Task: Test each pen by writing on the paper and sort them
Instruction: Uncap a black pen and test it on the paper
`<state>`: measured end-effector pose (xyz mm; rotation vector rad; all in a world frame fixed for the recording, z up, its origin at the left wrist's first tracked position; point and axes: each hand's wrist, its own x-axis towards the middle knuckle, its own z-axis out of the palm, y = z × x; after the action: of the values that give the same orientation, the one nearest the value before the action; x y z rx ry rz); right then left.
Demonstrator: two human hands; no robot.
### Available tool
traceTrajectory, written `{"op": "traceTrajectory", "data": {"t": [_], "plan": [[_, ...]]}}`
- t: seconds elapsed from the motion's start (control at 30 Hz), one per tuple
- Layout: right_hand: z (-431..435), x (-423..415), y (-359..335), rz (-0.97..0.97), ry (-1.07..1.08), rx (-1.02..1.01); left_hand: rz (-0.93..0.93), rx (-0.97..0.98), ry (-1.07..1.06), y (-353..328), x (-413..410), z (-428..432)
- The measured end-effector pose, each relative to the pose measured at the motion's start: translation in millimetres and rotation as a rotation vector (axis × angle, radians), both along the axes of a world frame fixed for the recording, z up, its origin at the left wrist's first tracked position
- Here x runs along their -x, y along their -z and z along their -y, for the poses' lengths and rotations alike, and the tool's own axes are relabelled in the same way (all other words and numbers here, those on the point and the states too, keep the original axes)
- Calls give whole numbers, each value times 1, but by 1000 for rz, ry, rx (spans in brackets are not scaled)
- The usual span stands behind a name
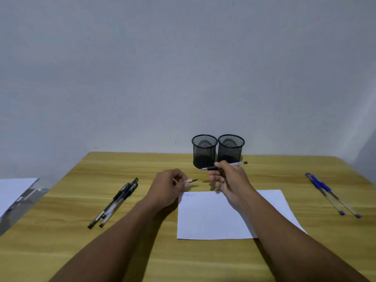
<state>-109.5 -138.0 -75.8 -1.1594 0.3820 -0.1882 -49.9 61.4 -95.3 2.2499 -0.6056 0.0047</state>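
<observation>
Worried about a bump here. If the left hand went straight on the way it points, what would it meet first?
Probably the right hand, which holds a pen: the left hand pinches a cap aimed at its lower fingers, though depth is unclear.

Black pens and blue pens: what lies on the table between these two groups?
In the head view, the white paper lies there, the left hand and right hand at its far edge.

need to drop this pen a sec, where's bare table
Bare wood lies between the paper and the blue pens, and along the far edge left of the mesh cups. Crowded before the cups: left hand, right hand.
</observation>
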Motion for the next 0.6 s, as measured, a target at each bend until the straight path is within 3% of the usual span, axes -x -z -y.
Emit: {"op": "traceTrajectory", "data": {"t": [0.2,0.6], "plan": [[15,6,-14,43,-19,69,-59,223,57,-21,1,17],[35,26,-15,81,-95,142,-55,268,123,-34,14,48]]}}
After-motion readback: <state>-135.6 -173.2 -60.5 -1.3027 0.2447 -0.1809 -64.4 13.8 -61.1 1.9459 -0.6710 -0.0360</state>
